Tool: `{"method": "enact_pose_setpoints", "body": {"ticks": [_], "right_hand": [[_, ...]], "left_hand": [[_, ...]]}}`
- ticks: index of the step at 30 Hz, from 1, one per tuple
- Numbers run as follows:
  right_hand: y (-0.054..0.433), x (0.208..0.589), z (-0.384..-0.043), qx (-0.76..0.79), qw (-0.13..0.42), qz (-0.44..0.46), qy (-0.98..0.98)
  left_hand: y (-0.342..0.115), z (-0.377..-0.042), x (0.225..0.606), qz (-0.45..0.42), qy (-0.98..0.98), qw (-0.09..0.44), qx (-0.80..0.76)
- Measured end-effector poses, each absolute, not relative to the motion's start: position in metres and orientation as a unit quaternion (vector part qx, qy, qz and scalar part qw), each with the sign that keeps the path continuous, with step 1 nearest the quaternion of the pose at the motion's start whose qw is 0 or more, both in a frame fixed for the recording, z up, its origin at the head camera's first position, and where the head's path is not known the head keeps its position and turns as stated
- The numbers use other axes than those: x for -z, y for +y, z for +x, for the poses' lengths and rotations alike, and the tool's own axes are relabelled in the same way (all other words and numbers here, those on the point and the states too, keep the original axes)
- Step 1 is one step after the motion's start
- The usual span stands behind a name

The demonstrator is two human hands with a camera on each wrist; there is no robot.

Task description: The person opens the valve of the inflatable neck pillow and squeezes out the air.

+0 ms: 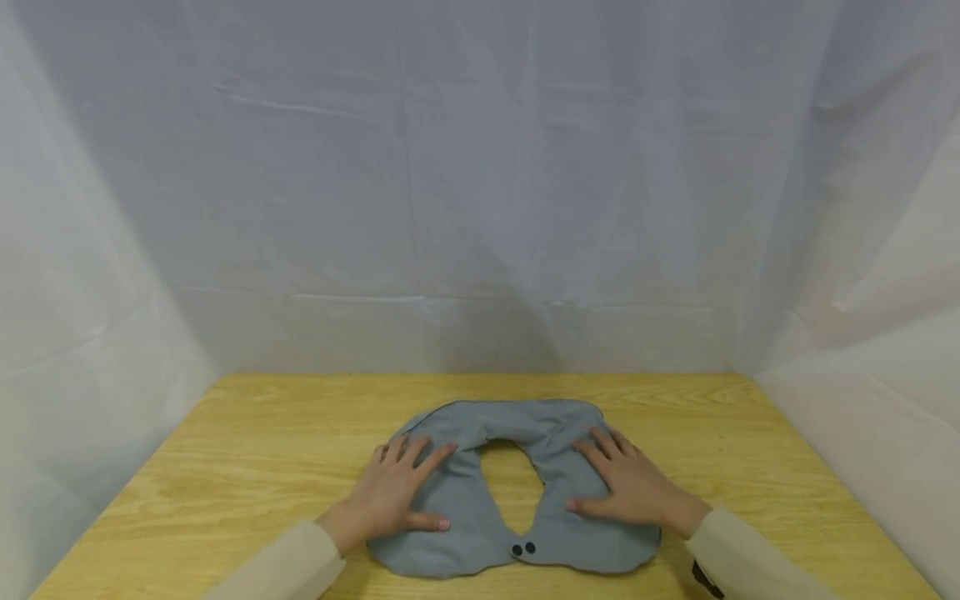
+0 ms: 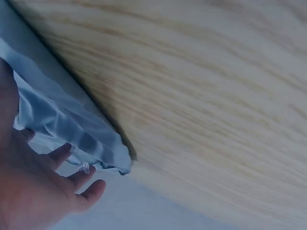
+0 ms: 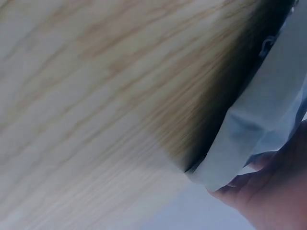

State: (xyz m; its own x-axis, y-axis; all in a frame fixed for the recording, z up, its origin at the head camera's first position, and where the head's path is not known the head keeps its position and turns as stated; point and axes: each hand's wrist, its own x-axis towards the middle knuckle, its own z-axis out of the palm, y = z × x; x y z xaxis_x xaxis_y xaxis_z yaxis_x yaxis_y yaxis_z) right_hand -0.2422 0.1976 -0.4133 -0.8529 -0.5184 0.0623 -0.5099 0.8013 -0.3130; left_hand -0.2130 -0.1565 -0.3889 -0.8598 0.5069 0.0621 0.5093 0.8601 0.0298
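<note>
A grey U-shaped neck pillow [image 1: 468,537], soft and wrinkled, lies on the table with its two ends meeting at the near side. Two black snap buttons [image 1: 523,548] show where the ends join. My left hand [image 1: 392,492] rests on the pillow's left side with fingers and thumb spread. On the opposite side my right hand [image 1: 633,490] lies with its fingers spread over the fabric. In the left wrist view, a small clear plastic piece [image 2: 85,167] shows by the pillow's edge near the left fingertips. The right fingertips are partly hidden behind the fabric in the right wrist view.
The pillow sits on a light wooden table [image 1: 247,467], near its front edge. White sheeting [image 1: 480,208] hangs behind the table and along both sides. Something black [image 1: 707,579] shows at the right sleeve.
</note>
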Motion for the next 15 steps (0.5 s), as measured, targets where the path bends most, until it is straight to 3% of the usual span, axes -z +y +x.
{"method": "enact_pose_setpoints", "body": {"ticks": [15], "right_hand": [[0.196, 0.412, -0.24, 0.179, 0.036, -0.286, 0.941]], "left_hand": [[-0.162, -0.228, 0.39, -0.256, -0.966, -0.03, 0.032]]}}
